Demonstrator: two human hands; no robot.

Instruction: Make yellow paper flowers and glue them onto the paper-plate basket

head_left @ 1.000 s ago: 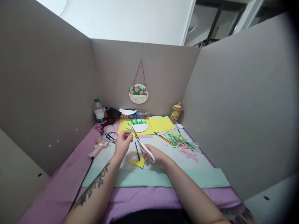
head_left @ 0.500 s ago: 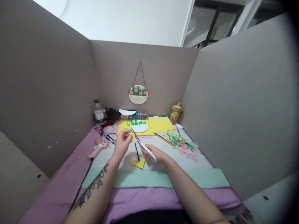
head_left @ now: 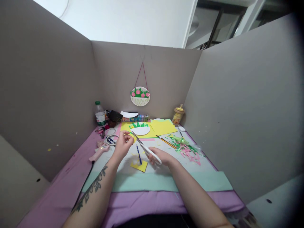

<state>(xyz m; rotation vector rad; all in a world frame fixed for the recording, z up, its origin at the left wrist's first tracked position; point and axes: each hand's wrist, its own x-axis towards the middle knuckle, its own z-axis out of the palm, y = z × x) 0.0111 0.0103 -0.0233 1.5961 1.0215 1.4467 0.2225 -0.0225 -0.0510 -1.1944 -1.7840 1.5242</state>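
Curled fingers of my left hand (head_left: 123, 144) pinch what looks like a small piece of yellow paper (head_left: 134, 139), mostly hidden by the hand. White-handled scissors (head_left: 154, 155) are in my right hand (head_left: 158, 155), their blades pointing up and left toward my left fingertips. Beneath and between the hands, a blue pencil (head_left: 139, 156) lies across a small yellow paper scrap (head_left: 140, 166). Just beyond the blades is a white half-disc (head_left: 140, 130) with green paper leaves (head_left: 140, 125) along its top, on a yellow sheet (head_left: 125, 127).
Green and pink paper strips (head_left: 187, 150) lie at the right, beside pencils (head_left: 167, 142). A tape roll (head_left: 112, 140) and a pink glue gun (head_left: 99, 153) are at the left. A bottle (head_left: 100, 114) and a yellow cup (head_left: 178, 115) stand at the back. A flower plaque (head_left: 140, 96) hangs behind.
My right hand and the scissors have shifted slightly right, with the blades a little farther from my left fingers. My left hand has moved slightly left and stays pinched.
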